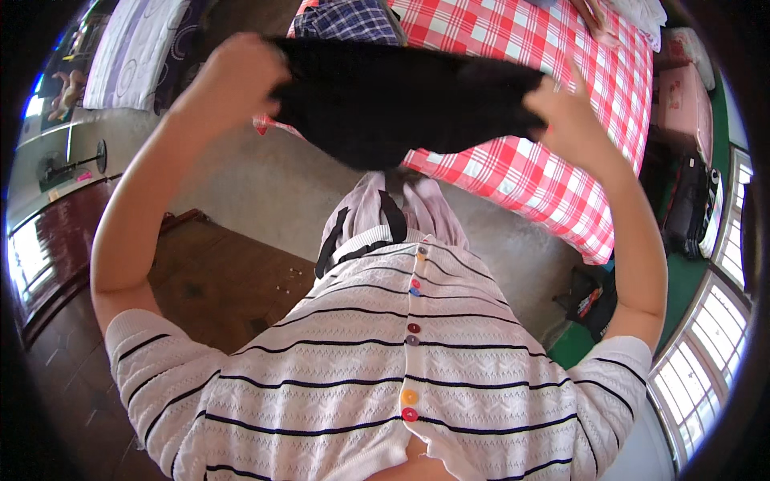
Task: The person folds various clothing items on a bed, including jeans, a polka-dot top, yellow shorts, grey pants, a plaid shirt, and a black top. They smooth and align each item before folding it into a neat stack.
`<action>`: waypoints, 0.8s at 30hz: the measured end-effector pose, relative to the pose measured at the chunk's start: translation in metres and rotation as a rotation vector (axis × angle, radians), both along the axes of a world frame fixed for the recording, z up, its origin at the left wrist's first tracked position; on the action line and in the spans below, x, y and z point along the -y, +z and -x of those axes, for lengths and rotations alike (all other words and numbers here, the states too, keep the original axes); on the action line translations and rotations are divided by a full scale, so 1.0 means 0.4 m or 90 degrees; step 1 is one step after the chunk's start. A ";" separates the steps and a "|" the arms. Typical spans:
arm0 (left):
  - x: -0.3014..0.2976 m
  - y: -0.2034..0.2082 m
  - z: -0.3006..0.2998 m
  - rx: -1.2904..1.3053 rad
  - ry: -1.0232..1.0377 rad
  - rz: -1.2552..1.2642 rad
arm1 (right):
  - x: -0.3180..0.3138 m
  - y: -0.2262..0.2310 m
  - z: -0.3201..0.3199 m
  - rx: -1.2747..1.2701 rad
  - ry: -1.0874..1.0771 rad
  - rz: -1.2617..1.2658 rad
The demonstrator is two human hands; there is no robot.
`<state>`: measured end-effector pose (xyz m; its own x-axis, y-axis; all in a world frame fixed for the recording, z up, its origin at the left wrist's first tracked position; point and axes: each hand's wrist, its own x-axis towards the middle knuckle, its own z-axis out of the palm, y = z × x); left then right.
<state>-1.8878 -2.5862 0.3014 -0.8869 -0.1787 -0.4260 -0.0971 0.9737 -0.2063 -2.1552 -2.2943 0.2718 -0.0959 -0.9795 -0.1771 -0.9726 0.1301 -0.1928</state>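
A black piece of clothing (401, 100) is stretched out in the air between my two raised hands; its exact kind does not show. At its left end, my left hand (239, 80) is closed around the cloth, slightly blurred. My right hand (565, 120) pinches the opposite end, with one finger sticking up. The middle of the cloth sags below the line of my hands. Behind it lies a bed with a red and white checked sheet (513, 180), partly hidden by the cloth. A folded blue plaid garment (346, 21) rests on the bed, just beyond the black cloth.
Another person's limb (595, 22) rests at the bed's far right. Pink storage boxes (684, 108) and a black bag (688, 204) stand right of the bed. To the left are a purple and white patterned cloth (136, 52), a fan (76, 164) and a brown mat (228, 276).
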 end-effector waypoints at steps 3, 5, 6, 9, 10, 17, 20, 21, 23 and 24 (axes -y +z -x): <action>0.021 -0.043 0.034 -0.104 0.085 -0.120 | 0.046 0.024 0.010 0.338 -0.059 0.099; -0.043 -0.109 0.085 -0.261 0.033 -0.641 | 0.100 0.016 -0.021 0.370 0.093 0.205; -0.100 -0.124 0.119 -0.243 0.062 -0.809 | 0.125 0.031 -0.048 0.372 0.091 0.134; -0.224 -0.150 0.156 -0.316 0.136 -0.776 | 0.187 0.054 -0.087 0.349 0.031 0.014; -0.233 -0.171 0.174 -0.236 0.168 -0.890 | 0.193 0.044 -0.075 0.313 0.046 0.003; -0.266 -0.180 0.172 0.082 0.827 -1.122 | 0.191 -0.021 -0.058 0.409 -0.010 0.266; -0.271 -0.170 0.172 0.029 0.938 -1.228 | 0.122 -0.125 -0.054 0.352 -0.156 0.581; -0.265 -0.172 0.163 0.021 0.981 -1.234 | 0.074 -0.142 -0.057 0.512 -0.254 0.518; -0.279 -0.183 0.143 -0.009 0.988 -1.284 | -0.017 -0.186 -0.086 0.798 -0.378 0.393; -0.288 -0.185 0.134 -0.021 0.998 -1.302 | -0.043 -0.223 -0.112 0.929 -0.399 0.334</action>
<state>-1.9415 -2.4710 0.2273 -0.6087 0.0207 -0.7931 -0.5150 -0.7708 0.3751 -2.1106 -2.2771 0.1827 -0.5296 -0.8344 -0.1524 0.2240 0.0357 -0.9739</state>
